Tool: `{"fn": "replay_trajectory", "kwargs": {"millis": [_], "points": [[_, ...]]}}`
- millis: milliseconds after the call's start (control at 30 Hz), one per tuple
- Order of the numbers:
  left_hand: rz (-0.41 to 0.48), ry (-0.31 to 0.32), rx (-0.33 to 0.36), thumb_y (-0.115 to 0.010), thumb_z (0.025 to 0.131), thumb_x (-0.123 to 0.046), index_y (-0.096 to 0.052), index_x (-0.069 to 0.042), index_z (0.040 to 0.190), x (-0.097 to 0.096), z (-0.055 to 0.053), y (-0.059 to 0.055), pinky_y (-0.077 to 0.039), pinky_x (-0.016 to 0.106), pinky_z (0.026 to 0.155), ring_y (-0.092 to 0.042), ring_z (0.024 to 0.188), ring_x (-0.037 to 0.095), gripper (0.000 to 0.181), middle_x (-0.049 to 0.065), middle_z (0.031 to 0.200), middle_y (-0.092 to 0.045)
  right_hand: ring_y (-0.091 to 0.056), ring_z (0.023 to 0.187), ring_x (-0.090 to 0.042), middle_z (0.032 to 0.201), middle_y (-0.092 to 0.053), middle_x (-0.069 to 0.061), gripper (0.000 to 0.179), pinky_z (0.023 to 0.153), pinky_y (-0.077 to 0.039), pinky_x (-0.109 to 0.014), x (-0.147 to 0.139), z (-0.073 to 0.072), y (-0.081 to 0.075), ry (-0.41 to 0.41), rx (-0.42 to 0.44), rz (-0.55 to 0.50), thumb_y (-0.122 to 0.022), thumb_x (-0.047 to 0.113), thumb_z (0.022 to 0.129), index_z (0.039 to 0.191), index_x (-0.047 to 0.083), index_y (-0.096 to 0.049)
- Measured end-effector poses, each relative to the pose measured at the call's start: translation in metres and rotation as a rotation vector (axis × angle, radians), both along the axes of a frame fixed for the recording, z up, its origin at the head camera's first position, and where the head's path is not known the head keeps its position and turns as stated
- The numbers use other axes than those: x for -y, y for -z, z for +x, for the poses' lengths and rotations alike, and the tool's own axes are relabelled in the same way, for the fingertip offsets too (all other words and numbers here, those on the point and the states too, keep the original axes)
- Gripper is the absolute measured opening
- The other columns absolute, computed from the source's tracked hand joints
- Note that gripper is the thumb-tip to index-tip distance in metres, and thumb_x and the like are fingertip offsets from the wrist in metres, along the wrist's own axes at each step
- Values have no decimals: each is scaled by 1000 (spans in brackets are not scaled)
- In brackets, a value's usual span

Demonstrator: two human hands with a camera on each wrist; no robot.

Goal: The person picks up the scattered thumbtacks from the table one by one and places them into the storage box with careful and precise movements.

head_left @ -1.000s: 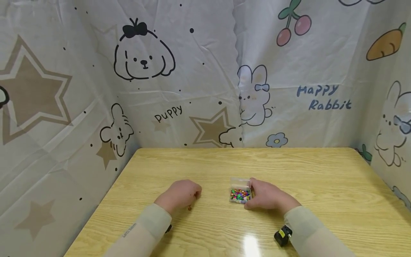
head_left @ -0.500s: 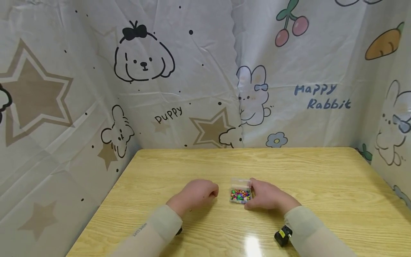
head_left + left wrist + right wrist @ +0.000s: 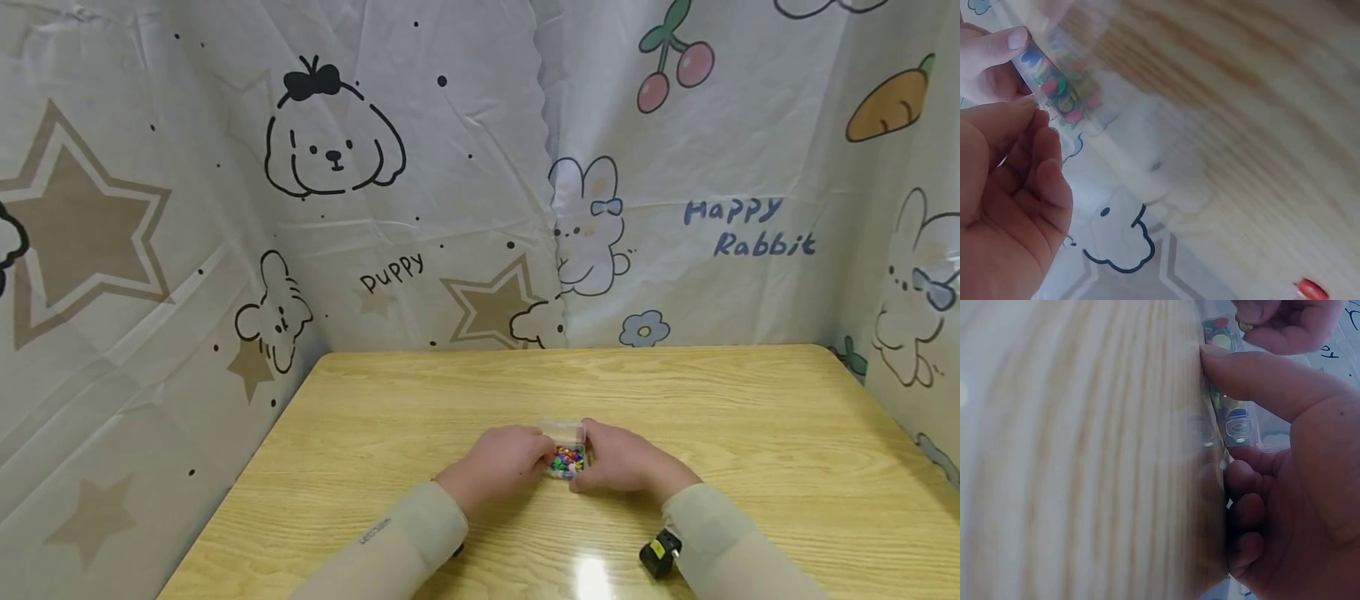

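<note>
A small clear plastic box (image 3: pixel 1239 430) stands on the table with its transparent lid (image 3: pixel 562 432) raised at the back. Colourful shiny little pieces (image 3: pixel 567 459) fill it. My right hand (image 3: pixel 626 457) holds the box by its right side, thumb along the front and fingers behind. At the box's left side is my left hand (image 3: pixel 504 463), its fingertips right at the rim. Between its thumb and finger the right wrist view shows a tiny gold-yellow piece (image 3: pixel 1245 327).
A small red piece (image 3: pixel 1312 289) lies on the wooden table (image 3: pixel 420 392) in the left wrist view. A black wrist camera (image 3: pixel 658 553) hangs under the right sleeve. Printed cloth (image 3: pixel 480 125) hangs behind the table and along its sides.
My left hand has moved right across the table, from beside a small piece lying there to the left edge of the box. My right hand keeps holding the box.
</note>
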State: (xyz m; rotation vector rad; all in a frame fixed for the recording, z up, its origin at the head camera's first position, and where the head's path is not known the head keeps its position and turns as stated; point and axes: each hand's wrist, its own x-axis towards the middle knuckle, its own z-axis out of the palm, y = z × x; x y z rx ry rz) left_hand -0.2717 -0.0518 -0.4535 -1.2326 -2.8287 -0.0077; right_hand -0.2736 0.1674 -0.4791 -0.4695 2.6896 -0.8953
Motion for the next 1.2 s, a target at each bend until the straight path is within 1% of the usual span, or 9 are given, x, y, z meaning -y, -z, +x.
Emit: {"fn": "replay_trajectory", "kwargs": {"millis": [233, 367, 433, 600, 767, 900, 1033, 1133, 1200], "points": [[-24, -38, 14, -68, 99, -22, -70, -24, 88, -3, 2, 0, -44, 20, 59, -47, 66, 2, 11, -12, 82, -54, -54, 86, -17, 99, -60, 4, 60, 82, -47, -43, 1, 2, -2, 1, 0, 0, -90, 36, 71, 117, 18, -57], [3, -47, 49, -67, 99, -19, -72, -23, 95, 3, 2, -1, -45, 21, 60, -48, 67, 2, 8, -12, 83, -55, -54, 85, -17, 98, -60, 4, 59, 81, -48, -43, 1, 2, -2, 3, 0, 4, -90, 36, 70, 115, 18, -56], [17, -47, 48, -67, 98, -17, -73, -23, 99, 8, 2, -3, -46, 21, 61, -51, 68, 2, 8, -12, 85, -58, -54, 84, -17, 98, -60, 4, 59, 81, -48, -42, 1, 2, -2, 3, -6, 8, -90, 37, 70, 114, 18, -56], [32, -60, 31, -65, 98, -12, -74, -21, 103, 32, 1, -13, -51, 24, 65, -61, 77, 5, 14, -11, 92, -64, -55, 83, -17, 95, -60, 4, 58, 80, -48, -42, 2, 1, -2, 3, -5, 10, -90, 37, 70, 112, 18, -55], [31, -121, 48, -62, 100, -14, -74, -20, 106, 64, -1, -19, -53, 28, 70, -64, 81, 9, 15, -10, 94, -64, -55, 83, -16, 95, -60, 4, 58, 81, -48, -42, 2, 2, -1, 0, 4, 9, -89, 36, 71, 113, 17, -55], [22, -191, 117, -61, 99, -10, -73, -19, 104, 91, -3, -19, -53, 31, 70, -61, 77, 10, 16, -7, 94, -63, -55, 83, -16, 96, -59, 3, 57, 82, -48, -42, 2, 2, 0, -5, 6, 4, -89, 36, 72, 113, 17, -54], [23, -253, 200, -64, 96, -7, -74, -17, 100, 114, -2, -18, -53, 35, 73, -59, 75, 9, 14, -5, 93, -65, -55, 83, -16, 96, -60, 3, 57, 81, -48, -42, 3, 2, -1, -6, 17, -2, -89, 36, 72, 113, 16, -54], [45, -282, 256, -66, 95, -6, -72, -17, 93, 124, 0, -16, -52, 37, 72, -58, 72, 9, 13, -7, 83, -66, -55, 82, -17, 95, -60, 3, 57, 80, -48, -42, 3, 3, -2, -2, 15, -2, -89, 36, 71, 112, 17, -54], [55, -298, 284, -65, 94, -5, -70, -18, 88, 129, 1, -14, -50, 36, 70, -55, 69, 9, 16, -11, 77, -63, -55, 82, -17, 95, -59, 3, 56, 80, -48, -42, 3, 3, -2, -3, 15, -4, -89, 35, 71, 111, 16, -54]]}}
